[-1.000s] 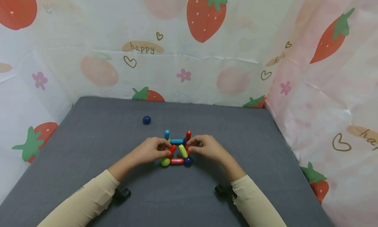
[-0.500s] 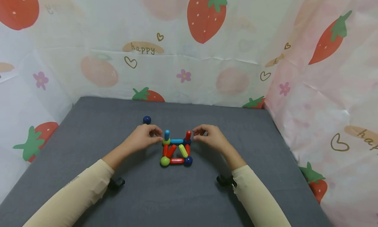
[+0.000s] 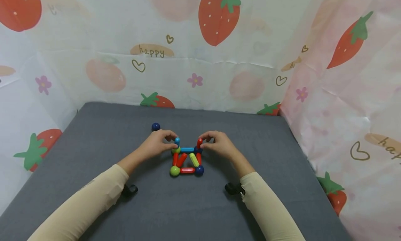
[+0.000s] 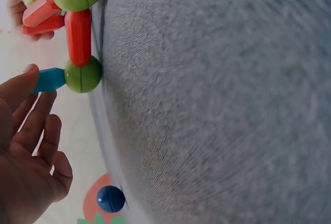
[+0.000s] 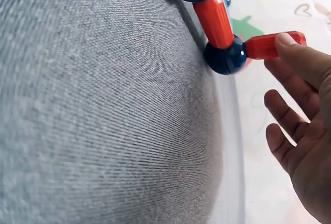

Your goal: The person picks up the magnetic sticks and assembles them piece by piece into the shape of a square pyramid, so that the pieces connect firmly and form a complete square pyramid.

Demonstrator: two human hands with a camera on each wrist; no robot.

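Rods and balls of a building toy form a four-sided frame on the grey cloth. Its left corners are green balls [image 3: 174, 171], its right ones dark blue balls [image 3: 199, 170]. Red rods [image 3: 187, 170] make the front and sides; a light blue rod [image 3: 187, 149] closes the back. From the front corners rise a slanted red rod [image 3: 181, 160] and a yellow-green rod [image 3: 194, 160]. My left hand [image 3: 156, 143] pinches the upright blue rod [image 4: 49, 80] on the rear green ball. With thumb and fingers, my right hand [image 3: 220, 143] holds the upright red rod [image 5: 264, 46] on the rear dark blue ball.
A loose dark blue ball [image 3: 155, 126] lies behind the left hand. Grey cloth [image 3: 188, 209] covers the table. A strawberry-print curtain [image 3: 194, 67] hangs along the back and sides.
Both hands first left the front slanted rods and moved back and outward, apart from the frame. Now they have come inward onto the two rear upright rods. The frame stays in place.
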